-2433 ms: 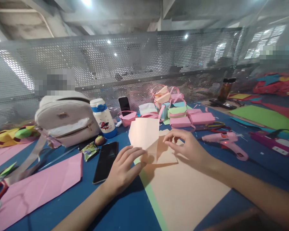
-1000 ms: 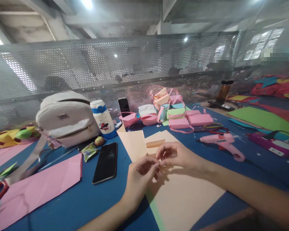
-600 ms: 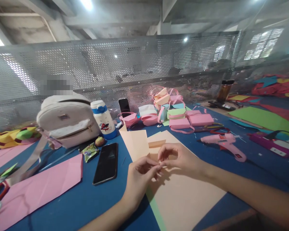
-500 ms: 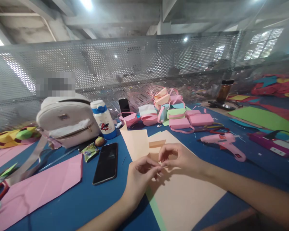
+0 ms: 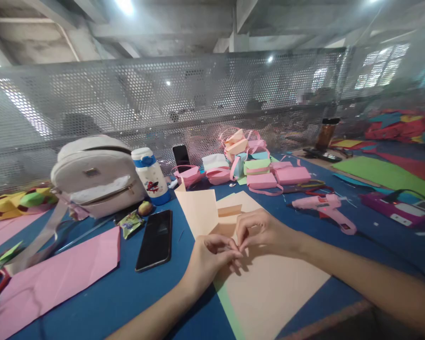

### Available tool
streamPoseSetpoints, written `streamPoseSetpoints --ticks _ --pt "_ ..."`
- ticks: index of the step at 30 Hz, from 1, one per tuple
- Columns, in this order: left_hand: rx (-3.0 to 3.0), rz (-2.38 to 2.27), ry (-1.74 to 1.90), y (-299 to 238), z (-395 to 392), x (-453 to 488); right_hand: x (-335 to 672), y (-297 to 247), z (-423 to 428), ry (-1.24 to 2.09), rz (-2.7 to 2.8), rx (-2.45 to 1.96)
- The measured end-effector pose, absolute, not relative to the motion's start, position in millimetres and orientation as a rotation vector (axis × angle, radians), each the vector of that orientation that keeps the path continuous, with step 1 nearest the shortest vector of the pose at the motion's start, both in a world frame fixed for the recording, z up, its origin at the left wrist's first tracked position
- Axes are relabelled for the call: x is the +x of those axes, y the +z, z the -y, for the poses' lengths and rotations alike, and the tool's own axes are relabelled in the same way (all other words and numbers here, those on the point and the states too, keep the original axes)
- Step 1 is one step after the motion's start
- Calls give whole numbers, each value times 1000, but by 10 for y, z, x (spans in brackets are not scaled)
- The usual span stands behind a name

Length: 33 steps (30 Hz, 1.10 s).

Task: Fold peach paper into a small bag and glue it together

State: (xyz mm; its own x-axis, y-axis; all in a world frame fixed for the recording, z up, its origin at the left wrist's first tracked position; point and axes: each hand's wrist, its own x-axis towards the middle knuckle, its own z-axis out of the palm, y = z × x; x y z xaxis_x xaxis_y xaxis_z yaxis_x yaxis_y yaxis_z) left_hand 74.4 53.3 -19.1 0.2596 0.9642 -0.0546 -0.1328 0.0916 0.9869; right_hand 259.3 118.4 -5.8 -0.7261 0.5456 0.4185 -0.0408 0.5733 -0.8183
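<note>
A partly folded peach paper [image 5: 202,210] lies on the blue table in front of me, over a larger peach sheet [image 5: 269,293] with a green strip [image 5: 226,302] along its left edge. My left hand [image 5: 208,259] and my right hand [image 5: 262,233] meet at the paper's near fold. Both pinch it with curled fingers, fingertips almost touching. One flap of the paper stands up behind my hands.
A black phone [image 5: 155,239] lies left of my hands, by a pink sheet [image 5: 56,278]. A white bag [image 5: 95,174] and a bottle [image 5: 149,174] stand behind. Pink and green paper boxes [image 5: 262,170] pile at the back. A pink glue gun [image 5: 322,208] lies right.
The raised paper has been laid down and folded. My hands came together at its near edge and now pinch it, dropping slightly lower in the last half second.
</note>
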Motion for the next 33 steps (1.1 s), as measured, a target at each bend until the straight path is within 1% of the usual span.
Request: streamPoseSetpoints --ticks 8,13,18,24,33 --pt "1143 -949 1130 -200 -503 763 2609 -44 -1226 955 2191 -308" --pt "1189 -970 1180 -210 -509 752 2616 -50 -1245 932 2184 -271" --pt "1276 -985 1221 -218 -500 734 2607 -53 -1226 1026 2159 -326" --pt "1319 -1019 1265 -207 -459 723 2557 -86 -1161 1244 2000 -466" --pt "1227 -982 1236 -173 -452 732 2513 -145 -1140 1454 1884 -529"
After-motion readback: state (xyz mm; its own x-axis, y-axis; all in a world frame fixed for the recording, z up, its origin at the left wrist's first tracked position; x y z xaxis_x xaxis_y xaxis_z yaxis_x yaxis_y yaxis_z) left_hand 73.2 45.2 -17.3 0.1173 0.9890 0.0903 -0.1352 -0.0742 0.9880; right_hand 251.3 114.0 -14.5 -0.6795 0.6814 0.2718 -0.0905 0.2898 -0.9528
